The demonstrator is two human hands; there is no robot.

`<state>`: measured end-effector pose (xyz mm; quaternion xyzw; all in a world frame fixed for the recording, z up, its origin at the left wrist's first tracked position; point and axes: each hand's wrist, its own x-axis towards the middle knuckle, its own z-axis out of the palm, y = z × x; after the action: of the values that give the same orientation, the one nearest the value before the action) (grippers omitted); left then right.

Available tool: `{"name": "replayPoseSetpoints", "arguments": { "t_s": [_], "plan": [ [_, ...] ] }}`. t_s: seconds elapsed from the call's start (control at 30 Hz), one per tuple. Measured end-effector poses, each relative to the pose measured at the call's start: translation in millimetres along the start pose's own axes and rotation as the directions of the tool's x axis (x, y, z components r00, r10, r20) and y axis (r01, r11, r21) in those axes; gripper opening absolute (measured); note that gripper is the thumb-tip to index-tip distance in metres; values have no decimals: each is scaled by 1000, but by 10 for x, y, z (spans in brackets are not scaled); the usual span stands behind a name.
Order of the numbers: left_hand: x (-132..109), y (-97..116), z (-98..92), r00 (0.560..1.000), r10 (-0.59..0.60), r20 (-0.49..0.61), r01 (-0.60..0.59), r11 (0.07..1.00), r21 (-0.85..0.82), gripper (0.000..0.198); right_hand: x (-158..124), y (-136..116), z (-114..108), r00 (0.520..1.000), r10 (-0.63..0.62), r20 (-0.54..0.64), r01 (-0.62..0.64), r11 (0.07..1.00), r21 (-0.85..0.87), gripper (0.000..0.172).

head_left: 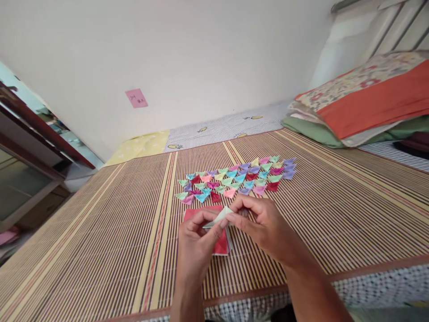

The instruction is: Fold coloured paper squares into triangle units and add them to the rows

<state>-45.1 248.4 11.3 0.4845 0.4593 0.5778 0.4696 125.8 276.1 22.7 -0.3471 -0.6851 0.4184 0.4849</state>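
Note:
Between my two hands is a pale green piece of folded paper (219,216), a pointed triangle with its peak upward. My left hand (197,237) pinches its left and lower side between thumb and fingers. On the right side, my right hand (258,221) grips the paper with thumb and index finger. Beneath the hands lies a stack of red paper sheets (220,246) with pale edges, partly hidden by my left hand. Just beyond, several small folded paper boats (231,181) in many colours stand in rows.
A striped bamboo mat (110,232) covers the bed. Folded bedding and an orange floral pillow (375,98) are piled at the right. The white wall behind carries a pink note (136,98). A patterned sheet (221,127) shows along the wall.

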Motion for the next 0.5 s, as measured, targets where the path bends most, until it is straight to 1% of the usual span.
{"name": "replayPoseSetpoints", "arguments": {
  "t_s": [0.07, 0.13, 0.23, 0.3, 0.33, 0.4, 0.5],
  "plan": [
    [-11, 18, 2, 998, 66, -23, -65, 997, 33, 13, -9, -4, 32, 1000, 24, -4, -24, 1000, 6, 18],
    [-23, 27, 6, 987, 155, -51, -150, 984, 95, 14, -15, -1, 58, 999, 40, -7, -40, 999, 9, 20],
    [-39, 20, 9, 954, 286, -92, -265, 945, 191, 17, -15, 2, 76, 999, -9, -35, 9, 1000, -12, 23],
    [-50, 5, 5, 932, 346, -111, -315, 922, 228, 21, -14, 2, 74, 998, -38, -49, 37, 999, -5, 22],
    [-55, -5, 1, 923, 369, -107, -336, 910, 241, 22, -15, 2, 70, 999, -30, -42, 31, 999, 12, 21],
    [-62, -23, -9, 904, 422, -65, -392, 881, 266, 23, -17, 2, 63, 1000, 11, -6, -11, 998, 63, 20],
    [-65, -32, -17, 867, 499, -7, -473, 826, 308, 24, -16, 11, 63, 998, 46, 43, -52, 988, 144, 24]
  ]
}}
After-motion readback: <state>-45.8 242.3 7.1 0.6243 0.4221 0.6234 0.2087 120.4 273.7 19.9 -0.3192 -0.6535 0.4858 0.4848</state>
